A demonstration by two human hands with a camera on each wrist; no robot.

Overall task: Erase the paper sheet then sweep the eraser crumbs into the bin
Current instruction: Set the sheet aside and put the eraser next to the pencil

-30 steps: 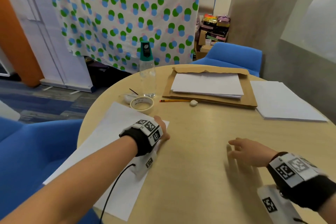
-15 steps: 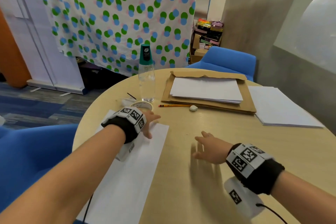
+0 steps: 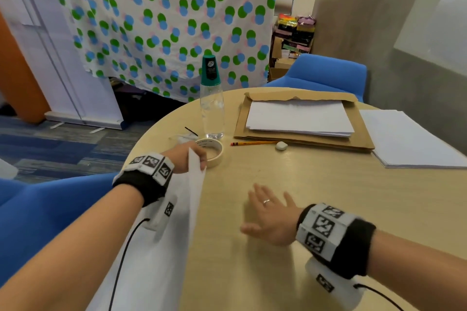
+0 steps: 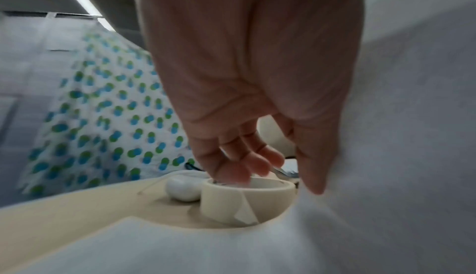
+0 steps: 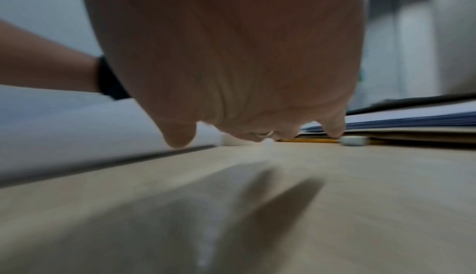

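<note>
Left hand [image 3: 188,159] pinches the lifted paper sheet [image 3: 161,247] edge, right hand [image 3: 271,218] flat, fingers spread, on the table [image 3: 328,209] — risk: tilted sheet spills crumbs onto the floor, no bin in view.

Matt pale wood-grain tabletop [image 3: 316,209]; thin white paper sheet [image 3: 161,247] in the grip; clear glossy plastic bottle [image 3: 211,111]; brown cardboard envelope [image 3: 361,134].

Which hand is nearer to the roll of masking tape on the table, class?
Left. The left hand, lifting the paper sheet's corner, is right beside the tape roll, its fingers over the rim. The right hand lies flat on the table, well apart from it.
</note>
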